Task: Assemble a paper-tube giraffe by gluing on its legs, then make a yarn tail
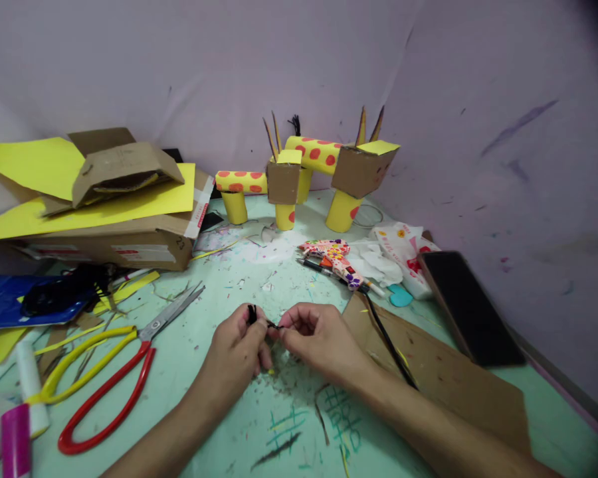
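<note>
My left hand [244, 338] is closed around a small bundle of black yarn [252, 314], whose tufted end sticks up between the fingers. My right hand [311, 332] pinches the other, thin twisted end of that yarn, just right of the left fingertips. Both hands are held close together over the green tabletop [229, 411]. Behind them stand two yellow cardboard-tube animals with red spots, a smaller one [242, 182] and a larger one [319, 154], each with a brown box head and upright pointed pieces.
Scissors [147, 338] with yellow and red handles lie open at left, near black yarn [62, 292] and a cardboard box [149, 249]. A patterned glue gun [333, 257], a phone [468, 305] and a cardboard sheet [453, 385] are at right.
</note>
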{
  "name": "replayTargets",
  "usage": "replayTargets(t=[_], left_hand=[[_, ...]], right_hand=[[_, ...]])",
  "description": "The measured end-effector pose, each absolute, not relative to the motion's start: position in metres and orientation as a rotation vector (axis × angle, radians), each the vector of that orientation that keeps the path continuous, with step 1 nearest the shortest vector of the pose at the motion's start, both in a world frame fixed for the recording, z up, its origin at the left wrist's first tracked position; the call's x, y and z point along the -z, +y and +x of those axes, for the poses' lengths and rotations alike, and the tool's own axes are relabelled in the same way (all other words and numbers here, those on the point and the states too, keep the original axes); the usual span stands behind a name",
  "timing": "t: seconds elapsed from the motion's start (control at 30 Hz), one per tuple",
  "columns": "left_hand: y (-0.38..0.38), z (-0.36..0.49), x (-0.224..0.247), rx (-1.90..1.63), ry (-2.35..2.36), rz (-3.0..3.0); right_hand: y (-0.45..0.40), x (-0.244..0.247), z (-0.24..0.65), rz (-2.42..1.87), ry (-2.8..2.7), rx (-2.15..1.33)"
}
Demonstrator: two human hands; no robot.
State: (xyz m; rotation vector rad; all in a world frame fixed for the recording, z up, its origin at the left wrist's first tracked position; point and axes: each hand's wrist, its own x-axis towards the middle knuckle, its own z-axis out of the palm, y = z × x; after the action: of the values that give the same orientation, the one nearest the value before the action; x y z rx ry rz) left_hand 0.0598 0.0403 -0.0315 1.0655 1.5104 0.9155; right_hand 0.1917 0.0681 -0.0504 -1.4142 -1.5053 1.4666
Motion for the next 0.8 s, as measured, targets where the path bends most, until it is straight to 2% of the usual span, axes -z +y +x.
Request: replayTargets(t=[0.47,0.8], left_hand=[[0.0405,0.0589,0.0329,-0.921,1.478,0.969],[0.0381,0.0558,0.0354,-0.987,1.457,1.004]], right_hand=[[0.0724,0.0442,0.1964,-1.236,-1.426,-1.593],[0.0737,0.0469,0.1966,-1.298,-1.422,-1.517]])
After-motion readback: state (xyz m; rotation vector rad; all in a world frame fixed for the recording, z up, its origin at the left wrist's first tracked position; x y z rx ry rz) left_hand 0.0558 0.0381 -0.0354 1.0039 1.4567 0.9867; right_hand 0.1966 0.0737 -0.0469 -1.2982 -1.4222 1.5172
